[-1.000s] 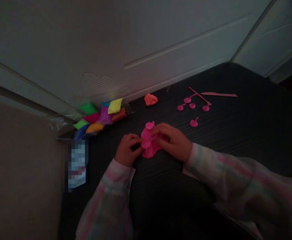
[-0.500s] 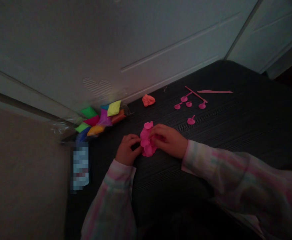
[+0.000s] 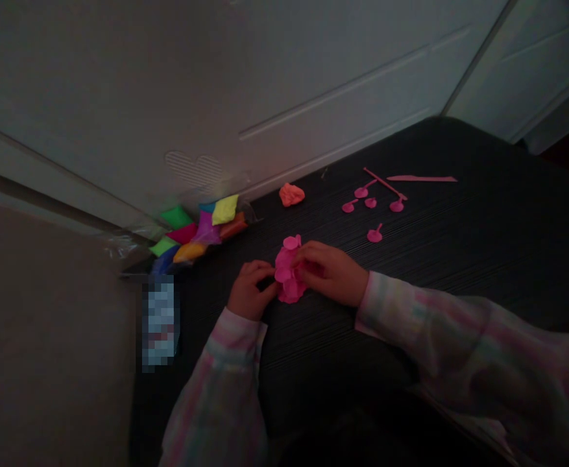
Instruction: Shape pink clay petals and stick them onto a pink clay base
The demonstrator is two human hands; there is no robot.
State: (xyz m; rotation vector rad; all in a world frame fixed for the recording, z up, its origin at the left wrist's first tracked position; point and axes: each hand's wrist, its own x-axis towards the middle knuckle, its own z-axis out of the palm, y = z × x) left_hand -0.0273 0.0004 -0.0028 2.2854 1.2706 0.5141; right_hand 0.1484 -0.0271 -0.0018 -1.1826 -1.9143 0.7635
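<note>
A pink clay piece [image 3: 289, 275] with several round, petal-like discs lies on the dark table between my hands. My left hand [image 3: 252, 290] holds its left edge, thumb and fingers curled against it. From the right, my right hand [image 3: 333, 272] pinches at the piece with thumb and forefinger closed; those fingers cover part of its right side. What exactly sits between the right fingertips is hidden. Several small pink clay discs with thin stems [image 3: 374, 234] lie farther right, beside a pink stick tool [image 3: 385, 183] and a flat pink clay knife [image 3: 423, 178].
An orange clay lump [image 3: 292, 194] sits near the white panel [image 3: 333, 84] behind the table [image 3: 464, 240]. At the left, an opened clear plastic pack holds colourful clay packets [image 3: 206, 228]. A blurred pale packet [image 3: 161, 324] lies at the table's left edge.
My right fingers have moved slightly left over the pink clay piece, and a disc near its lower front shows differently. My left hand stays at the edge. The camera view has shifted slightly.
</note>
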